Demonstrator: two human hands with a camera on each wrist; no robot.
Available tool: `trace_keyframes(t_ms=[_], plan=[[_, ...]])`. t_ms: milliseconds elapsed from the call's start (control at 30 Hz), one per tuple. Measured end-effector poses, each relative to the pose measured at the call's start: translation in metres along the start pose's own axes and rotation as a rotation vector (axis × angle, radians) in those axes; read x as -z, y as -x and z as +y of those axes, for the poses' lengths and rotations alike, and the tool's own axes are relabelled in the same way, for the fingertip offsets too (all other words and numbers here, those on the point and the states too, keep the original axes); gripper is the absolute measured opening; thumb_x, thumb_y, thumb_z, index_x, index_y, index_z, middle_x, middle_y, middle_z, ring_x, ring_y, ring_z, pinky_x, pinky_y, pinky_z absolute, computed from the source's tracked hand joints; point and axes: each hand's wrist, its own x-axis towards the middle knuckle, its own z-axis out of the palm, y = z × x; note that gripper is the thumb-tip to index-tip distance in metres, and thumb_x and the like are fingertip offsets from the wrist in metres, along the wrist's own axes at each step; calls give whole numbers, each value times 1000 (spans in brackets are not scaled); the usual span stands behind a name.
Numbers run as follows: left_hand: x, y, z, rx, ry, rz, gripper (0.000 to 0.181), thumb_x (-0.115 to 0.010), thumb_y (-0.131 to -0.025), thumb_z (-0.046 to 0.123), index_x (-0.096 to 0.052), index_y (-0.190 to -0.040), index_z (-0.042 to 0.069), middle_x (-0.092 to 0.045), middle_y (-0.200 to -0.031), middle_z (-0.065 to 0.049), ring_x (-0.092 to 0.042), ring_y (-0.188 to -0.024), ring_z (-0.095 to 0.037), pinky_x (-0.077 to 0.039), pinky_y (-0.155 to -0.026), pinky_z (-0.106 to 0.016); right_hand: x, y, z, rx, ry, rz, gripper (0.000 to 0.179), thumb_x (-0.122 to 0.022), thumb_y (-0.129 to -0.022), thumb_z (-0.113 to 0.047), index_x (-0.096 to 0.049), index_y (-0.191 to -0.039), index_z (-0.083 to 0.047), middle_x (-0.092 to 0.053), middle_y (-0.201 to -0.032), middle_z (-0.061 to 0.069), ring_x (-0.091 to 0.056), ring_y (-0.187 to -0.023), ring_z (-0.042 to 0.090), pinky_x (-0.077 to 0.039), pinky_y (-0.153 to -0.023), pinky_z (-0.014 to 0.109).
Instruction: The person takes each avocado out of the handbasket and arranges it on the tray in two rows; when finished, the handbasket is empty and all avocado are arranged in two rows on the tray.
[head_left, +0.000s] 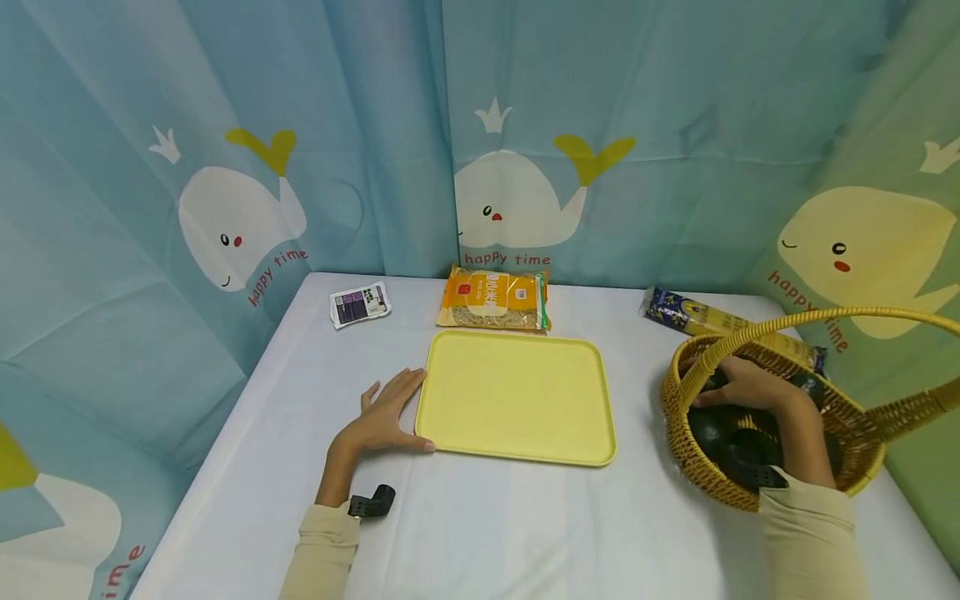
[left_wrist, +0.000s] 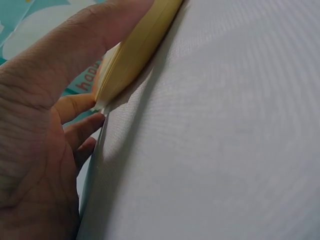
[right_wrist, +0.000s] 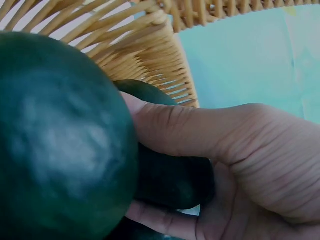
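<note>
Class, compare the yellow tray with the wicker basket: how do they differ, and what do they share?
The tray is flat and shallow; the basket is deep, with an arched handle.
The tray looks smooth; the basket is woven.
The left hand touches the tray's edge; the right hand reaches inside the basket.
Both rest on the white tabletop.

A white-covered table [head_left: 540, 533] bears a tray [head_left: 517, 400], wicker basket [head_left: 678, 433] and three packets [head_left: 493, 300].

The head view's right edge crops the basket handle [head_left: 855, 312].
</note>
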Motion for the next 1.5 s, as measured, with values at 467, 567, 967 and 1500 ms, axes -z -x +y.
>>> trace_keyframes(t_ms=[467,567,967,1500], plan=[[-1,-2,0,-25,6,9,122,-84,-62,57,-22,-157,12,-23,-163,-10,-14,-152,-32,-11,-117,-60,-1,-1,-2,-19,-14,-15,58,-79,-82,-32,-59,-126,1,-60,-124,26,-51,-119,45,-41,-93,61],[-4,-1,-1,-27,18,4,122,-83,-62,58,-22,-156,11,-24,-162,-10,-14,-152,-32,-15,-116,-59,-2,2,-3,-32,-1,0,58,-78,-82,-35,-58,-124,0,-59,-125,26,-52,-118,43,-42,-93,60],[-9,4,-5,-25,29,3,122,-82,-62,59,-22,-157,13,-23,-163,-10,-13,-152,-31,-17,-115,-60,-4,11,0,-65,-25,85,59,-72,-88,-31,-51,-128,6,-49,-132,36,-46,-121,51,-39,-94,65],[-6,2,-2,-33,28,6,121,-83,-62,58,-22,-156,11,-24,-162,-11,-14,-152,-33,-18,-115,-60,4,24,4,-63,-217,219,23,-51,-101,-25,-58,-117,-12,-56,-97,-19,-51,-85,-6,-45,-70,16]])
